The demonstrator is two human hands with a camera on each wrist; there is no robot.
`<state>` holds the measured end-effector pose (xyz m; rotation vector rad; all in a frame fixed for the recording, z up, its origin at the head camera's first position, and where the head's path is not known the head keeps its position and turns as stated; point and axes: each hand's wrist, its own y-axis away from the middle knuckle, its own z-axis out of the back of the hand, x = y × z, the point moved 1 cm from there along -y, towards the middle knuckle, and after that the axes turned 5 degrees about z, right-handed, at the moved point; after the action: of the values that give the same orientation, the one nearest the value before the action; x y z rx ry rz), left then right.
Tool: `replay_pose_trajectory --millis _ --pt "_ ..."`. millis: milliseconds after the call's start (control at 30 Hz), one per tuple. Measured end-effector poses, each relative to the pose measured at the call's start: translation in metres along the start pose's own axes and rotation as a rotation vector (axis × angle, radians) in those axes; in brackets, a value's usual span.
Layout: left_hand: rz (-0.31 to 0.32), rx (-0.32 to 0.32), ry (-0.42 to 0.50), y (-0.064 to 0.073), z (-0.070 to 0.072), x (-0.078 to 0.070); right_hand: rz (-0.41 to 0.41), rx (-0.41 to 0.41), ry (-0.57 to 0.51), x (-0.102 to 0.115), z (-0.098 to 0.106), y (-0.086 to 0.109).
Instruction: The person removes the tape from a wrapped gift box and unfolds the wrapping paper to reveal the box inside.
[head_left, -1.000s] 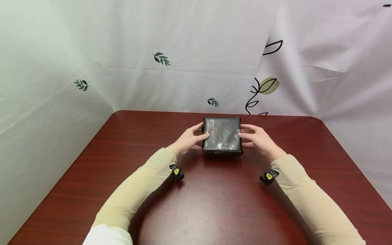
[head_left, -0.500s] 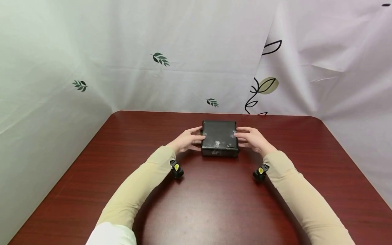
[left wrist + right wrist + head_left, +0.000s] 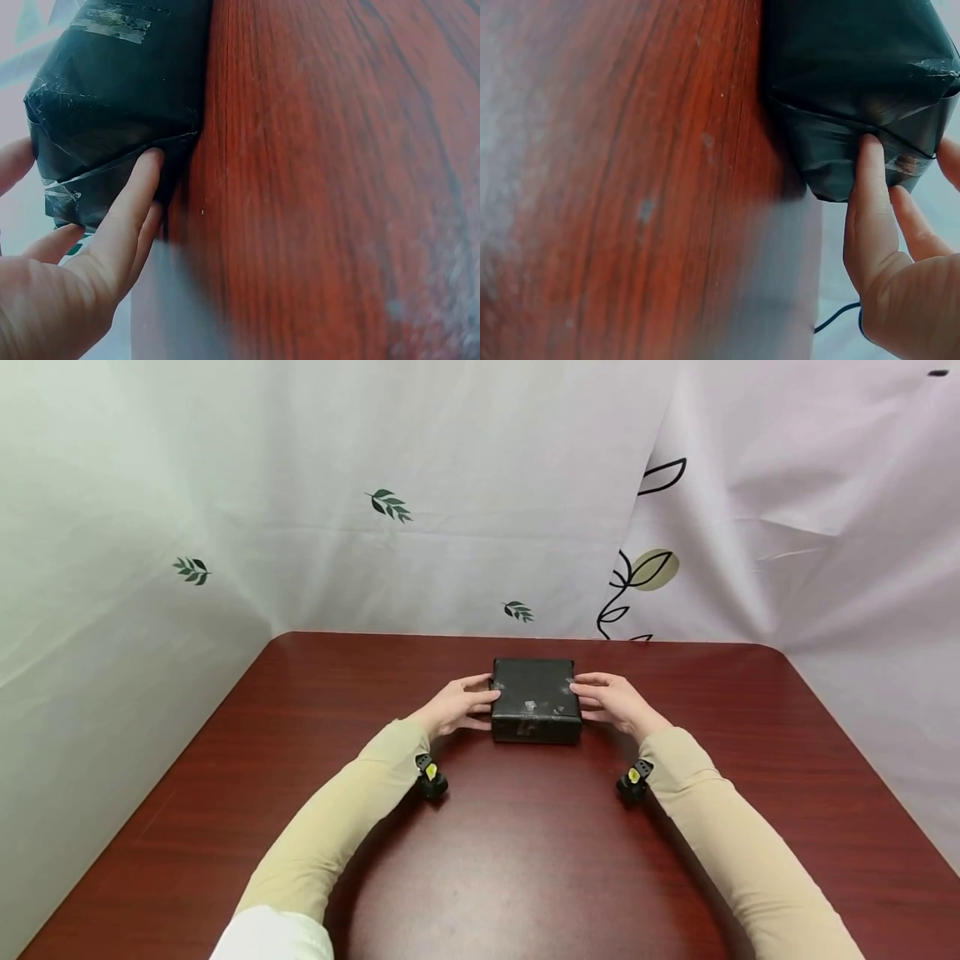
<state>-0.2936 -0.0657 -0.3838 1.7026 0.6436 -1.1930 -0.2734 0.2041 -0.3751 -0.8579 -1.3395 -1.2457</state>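
Observation:
A square box wrapped in black plastic (image 3: 534, 687), with bits of clear tape on it, lies flat on the table toward its far edge. My left hand (image 3: 456, 703) touches its left side, the thumb at the upper edge and the other fingers spread along the side. On the right side, my right hand (image 3: 613, 702) touches the box in the same manner. Nearly straight fingers (image 3: 131, 199) press against the folded end of the wrapping in the left wrist view. The right wrist view has a straight finger (image 3: 872, 187) on the opposite folded end. The box's underside is hidden.
The dark red wooden table (image 3: 540, 860) has rounded far corners. White cloth with leaf prints (image 3: 450, 560) hangs behind it and along both sides. A thin dark cord (image 3: 836, 316) shows near my right hand. Each wrist wears a small black camera (image 3: 432, 781).
The box, raised and tilted a second ago, has come down flat onto the table, slightly to the left and nearer. Both hands stay at its sides; the right one has moved left with it.

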Motion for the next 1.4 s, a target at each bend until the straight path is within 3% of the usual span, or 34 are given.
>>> replay_pose_trajectory --millis 300,533,667,767,900,1033,1233,1400 --pt "-0.005 -0.04 0.001 0.008 0.004 -0.009 -0.001 -0.016 -0.07 0.003 0.001 0.002" --pt "-0.149 -0.144 -0.024 0.015 -0.003 -0.024 0.017 -0.019 -0.068 0.013 0.005 0.005" --pt "-0.233 -0.151 -0.002 0.019 -0.01 -0.033 0.044 -0.028 -0.047 0.018 0.006 0.005" --pt "-0.279 -0.148 -0.034 0.021 -0.016 -0.036 0.06 -0.031 -0.03 0.02 0.006 0.005" --pt "-0.332 -0.14 -0.224 0.018 -0.026 -0.036 0.072 -0.042 -0.009 0.022 0.005 0.003" --pt "-0.373 -0.126 -0.524 0.014 -0.039 -0.036 0.072 -0.062 0.018 0.027 0.003 0.0" --pt "-0.396 -0.065 -0.989 0.012 -0.058 -0.034 0.056 -0.066 0.12 0.032 -0.001 -0.005" --pt "-0.372 -0.063 -1.286 0.014 -0.073 -0.027 0.057 -0.054 0.258 0.03 -0.004 -0.008"
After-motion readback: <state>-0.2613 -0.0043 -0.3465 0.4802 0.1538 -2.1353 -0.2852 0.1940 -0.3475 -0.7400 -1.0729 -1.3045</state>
